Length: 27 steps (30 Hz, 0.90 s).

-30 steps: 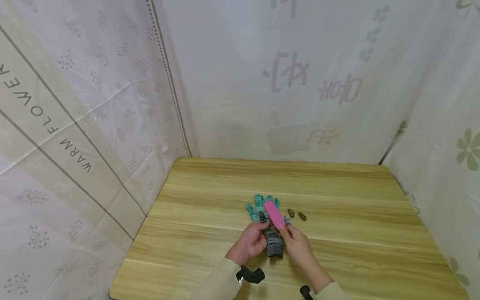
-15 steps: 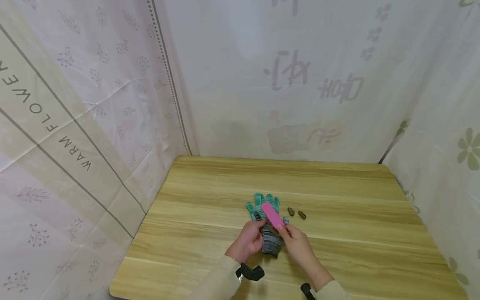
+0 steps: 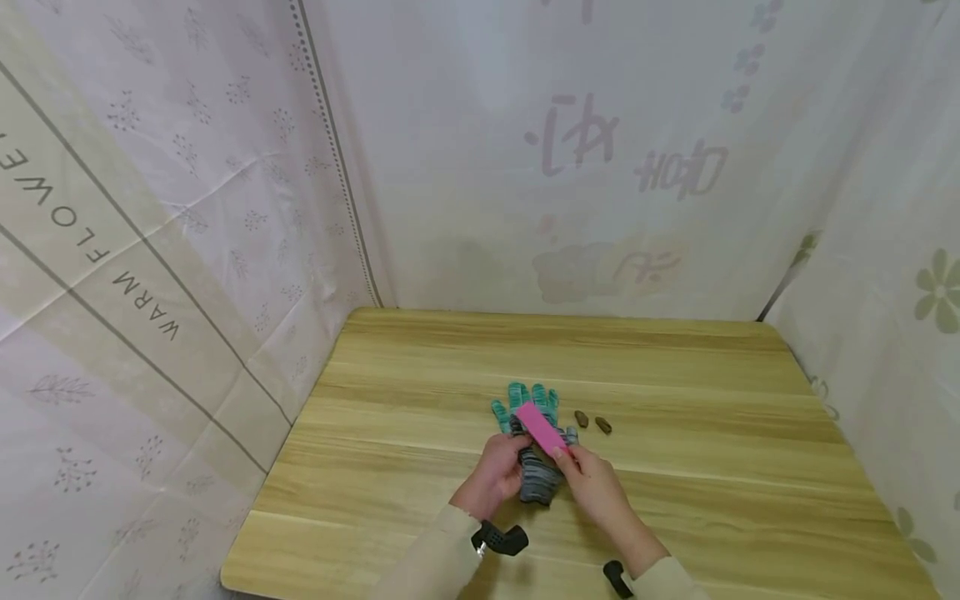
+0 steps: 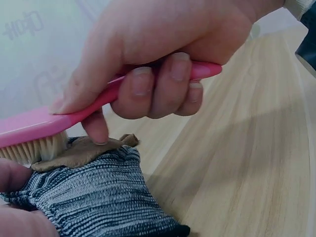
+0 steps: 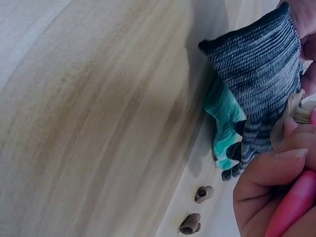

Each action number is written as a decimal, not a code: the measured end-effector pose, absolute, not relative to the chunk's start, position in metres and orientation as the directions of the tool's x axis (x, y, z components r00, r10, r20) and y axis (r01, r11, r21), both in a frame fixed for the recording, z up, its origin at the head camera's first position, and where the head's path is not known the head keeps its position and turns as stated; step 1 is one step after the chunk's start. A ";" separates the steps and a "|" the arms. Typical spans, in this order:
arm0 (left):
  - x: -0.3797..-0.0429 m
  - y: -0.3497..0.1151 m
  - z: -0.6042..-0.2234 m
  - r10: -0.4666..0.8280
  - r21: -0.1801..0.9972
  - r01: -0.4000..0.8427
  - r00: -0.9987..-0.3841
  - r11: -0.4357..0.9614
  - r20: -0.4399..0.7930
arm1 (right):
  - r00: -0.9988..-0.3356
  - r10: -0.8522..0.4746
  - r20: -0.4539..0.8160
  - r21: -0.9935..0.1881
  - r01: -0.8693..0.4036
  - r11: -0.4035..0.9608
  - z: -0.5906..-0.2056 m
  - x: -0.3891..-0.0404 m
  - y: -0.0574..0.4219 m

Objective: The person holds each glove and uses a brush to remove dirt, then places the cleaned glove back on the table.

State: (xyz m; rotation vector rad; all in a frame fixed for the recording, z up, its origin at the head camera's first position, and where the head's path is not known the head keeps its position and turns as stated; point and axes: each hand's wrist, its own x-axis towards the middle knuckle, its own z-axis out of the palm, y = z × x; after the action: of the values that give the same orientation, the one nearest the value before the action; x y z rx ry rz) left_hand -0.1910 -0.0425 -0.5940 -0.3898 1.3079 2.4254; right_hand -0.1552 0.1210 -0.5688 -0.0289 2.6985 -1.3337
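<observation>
My left hand (image 3: 495, 475) grips the side of a grey-and-black striped knit glove (image 4: 108, 192), its cuff toward me. My right hand (image 3: 596, 492) holds a pink brush (image 3: 542, 429) by the handle, fingers wrapped round it and thumb along its back. In the left wrist view the pale bristles (image 4: 37, 148) press against a brown, leathery-looking patch (image 4: 79, 153) on the glove. Just beyond, a teal striped glove (image 3: 517, 396) lies on the table, partly covered by the grey glove and the brush.
Two small brown pieces, hollow-looking in the right wrist view, lie right of the gloves, one nearer piece (image 3: 603, 425) and one beside it (image 3: 581, 418). The wood-grain table (image 3: 375, 467) is bounded by printed curtains (image 3: 465, 167) at the back and both sides.
The brush head has slid a little to the left across the grey glove. The glove's cuff has swung slightly left. Both hands keep their holds.
</observation>
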 end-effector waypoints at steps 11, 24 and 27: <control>-0.192 -0.048 -0.590 0.152 0.747 -0.416 -0.905 -0.519 -0.398 | -0.989 -0.097 -0.114 -0.788 0.030 0.614 -0.571 -0.155 0.121; -0.194 -0.056 -0.590 0.122 0.726 -0.404 -0.904 -0.556 -0.410 | -0.985 -0.097 -0.142 -0.795 0.055 0.605 -0.571 -0.154 0.119; -0.192 -0.056 -0.590 0.153 0.723 -0.423 -0.899 -0.547 -0.410 | -0.987 -0.092 -0.135 -0.799 0.053 0.598 -0.569 -0.153 0.118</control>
State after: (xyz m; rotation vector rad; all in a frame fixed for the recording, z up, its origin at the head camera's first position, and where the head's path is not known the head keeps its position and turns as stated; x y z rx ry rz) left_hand -0.1924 -0.0560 -0.5899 -0.4301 1.2698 2.4665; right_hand -0.1525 0.1182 -0.5695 -0.0328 2.6612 -1.3390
